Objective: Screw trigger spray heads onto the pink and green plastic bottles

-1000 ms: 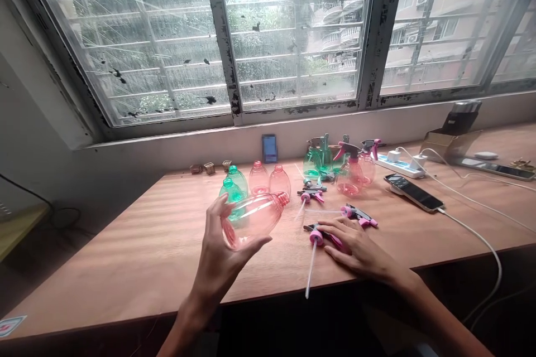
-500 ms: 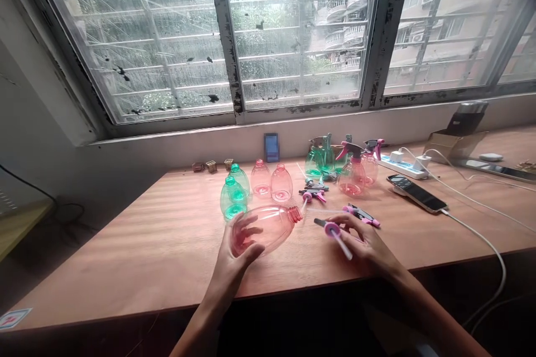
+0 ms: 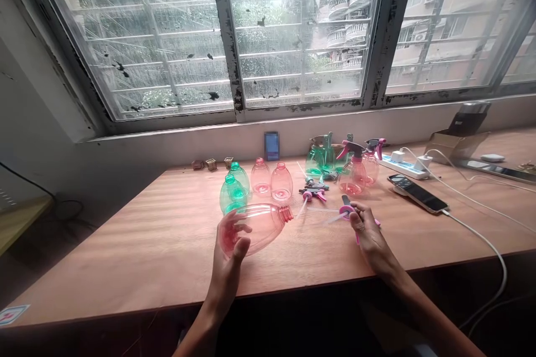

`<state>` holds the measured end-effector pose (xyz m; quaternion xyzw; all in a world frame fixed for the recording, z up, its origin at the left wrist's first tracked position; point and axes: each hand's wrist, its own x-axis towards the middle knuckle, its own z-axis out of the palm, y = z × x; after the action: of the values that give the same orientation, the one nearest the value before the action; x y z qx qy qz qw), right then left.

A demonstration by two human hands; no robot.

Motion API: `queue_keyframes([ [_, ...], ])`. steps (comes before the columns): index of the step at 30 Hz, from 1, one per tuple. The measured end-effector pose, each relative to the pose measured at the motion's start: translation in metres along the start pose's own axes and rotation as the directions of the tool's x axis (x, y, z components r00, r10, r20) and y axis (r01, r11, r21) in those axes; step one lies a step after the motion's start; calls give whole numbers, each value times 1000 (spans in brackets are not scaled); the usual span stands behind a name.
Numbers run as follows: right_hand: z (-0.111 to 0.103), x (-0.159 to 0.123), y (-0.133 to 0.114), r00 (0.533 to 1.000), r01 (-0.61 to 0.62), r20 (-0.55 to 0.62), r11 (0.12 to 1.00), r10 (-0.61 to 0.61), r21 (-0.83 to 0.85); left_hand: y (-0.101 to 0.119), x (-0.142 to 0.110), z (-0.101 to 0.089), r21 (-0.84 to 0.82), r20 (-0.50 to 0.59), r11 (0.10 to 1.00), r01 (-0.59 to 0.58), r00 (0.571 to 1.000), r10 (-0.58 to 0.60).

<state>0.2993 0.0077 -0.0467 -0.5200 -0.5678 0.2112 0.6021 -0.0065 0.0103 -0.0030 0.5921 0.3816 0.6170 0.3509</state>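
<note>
My left hand (image 3: 230,251) is wrapped round the body of a clear pink bottle (image 3: 263,226), which lies tilted with its threaded, uncapped neck to the right. My right hand (image 3: 371,237) grips a pink and grey spray trigger head (image 3: 346,211); its pale dip tube points left towards the bottle neck, apart from it. Part of the trigger head is hidden by the fingers. Behind my left hand stand two green bottles (image 3: 234,192) and two pink bottles (image 3: 281,182), all without heads. More spray heads (image 3: 313,194) lie between the two hands, farther back.
Pink spray bottles (image 3: 352,177) with heads fitted and green spray bottles (image 3: 322,159) stand at the back. To the right are a charging phone (image 3: 419,194), a power strip (image 3: 404,167) with cables, and a cardboard box (image 3: 452,145). A small screen (image 3: 272,146) leans against the wall.
My right hand has turned the spray head so its tube points left instead of down to the right. The pink bottle in my left hand has shifted slightly left.
</note>
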Motion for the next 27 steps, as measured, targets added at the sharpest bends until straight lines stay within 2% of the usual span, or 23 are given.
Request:
queue_keyframes([
  [4,3,2,-6,992,-11,-129,998,2,-68,-5,1,1,24,34,999,24,999,-25],
  [11,7,9,-11,926,185,-286,956,-247,-227,-5,0,2,28,35,998,62,997,-63],
  [17,5,9,-21,887,246,-333,938,-320,-245,-5,-1,1,31,51,995,94,994,-96],
  [22,-1,6,-21,846,275,-386,922,-366,-272,-6,1,1,29,40,995,94,995,-95],
  [25,0,3,-22,837,319,-352,896,-420,-308,-8,-1,2,34,32,995,98,995,-99],
  [27,2,3,-30,850,349,-290,882,-441,-317,-5,-1,2,49,34,995,86,996,-87],
])
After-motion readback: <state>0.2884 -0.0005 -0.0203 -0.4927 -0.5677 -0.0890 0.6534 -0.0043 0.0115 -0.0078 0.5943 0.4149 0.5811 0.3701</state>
